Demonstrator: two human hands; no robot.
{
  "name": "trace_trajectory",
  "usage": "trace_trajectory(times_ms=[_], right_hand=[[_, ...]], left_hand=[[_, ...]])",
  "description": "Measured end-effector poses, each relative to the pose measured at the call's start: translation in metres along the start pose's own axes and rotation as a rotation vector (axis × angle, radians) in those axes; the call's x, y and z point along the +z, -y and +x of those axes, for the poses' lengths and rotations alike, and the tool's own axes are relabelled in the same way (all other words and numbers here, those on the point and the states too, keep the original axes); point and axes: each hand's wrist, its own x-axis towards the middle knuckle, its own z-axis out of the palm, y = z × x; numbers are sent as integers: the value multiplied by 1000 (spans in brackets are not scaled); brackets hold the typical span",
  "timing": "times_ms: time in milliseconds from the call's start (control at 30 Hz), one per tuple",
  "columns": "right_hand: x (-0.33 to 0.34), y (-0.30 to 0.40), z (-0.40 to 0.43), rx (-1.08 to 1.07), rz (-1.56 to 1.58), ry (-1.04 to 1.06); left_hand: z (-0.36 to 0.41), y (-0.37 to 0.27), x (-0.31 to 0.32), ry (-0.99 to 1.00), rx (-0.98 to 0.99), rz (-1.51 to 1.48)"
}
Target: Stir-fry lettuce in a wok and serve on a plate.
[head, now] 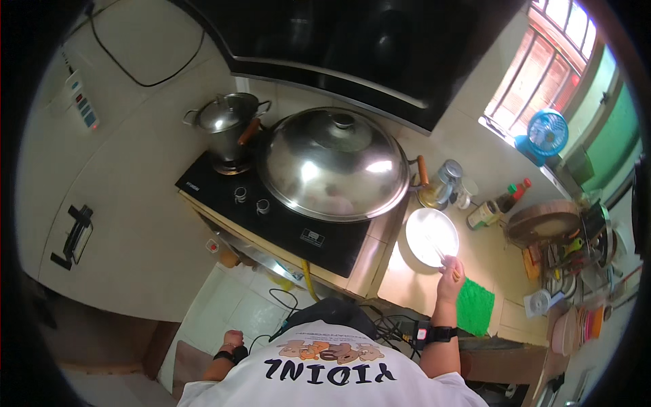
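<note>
Chopsticks (436,248) are gripped in my right hand (451,277), their tips inside a white bowl (413,244) on the counter to the right of the stove. Glare hides what the bowl holds. A green cloth (475,307) lies flat just right of my right wrist. My left hand (234,339) hangs low at my left side, away from the counter, with its fingers curled; whether it holds anything is unclear. On the black gas stove (285,229) stand a large wok under a domed metal lid (330,168) and a smaller lidded steel pot (226,122).
Behind the bowl are a glass jar (447,178), a white mug (465,193) and sauce bottles (483,214). A round wooden chopping board (544,222) and a utensil rack stand at right. The wok's wooden handle (422,171) juts towards the jar. A range hood (330,56) overhangs the stove.
</note>
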Motion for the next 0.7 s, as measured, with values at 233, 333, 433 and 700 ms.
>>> trace_trajectory(times_ms=[233,333,433,700], right_hand=[[-7,-10,-2,8,-14,-107],[-11,-6,-4,-166,-292,-111],[-3,14,-7,-199,-231,15],[6,-5,6,-162,-203,-86]], left_hand=[[-13,-11,0,-14,21,17],[-15,-9,-2,-14,14,24],[-18,-9,-4,-16,13,28],[-23,-14,-4,-3,20,41]])
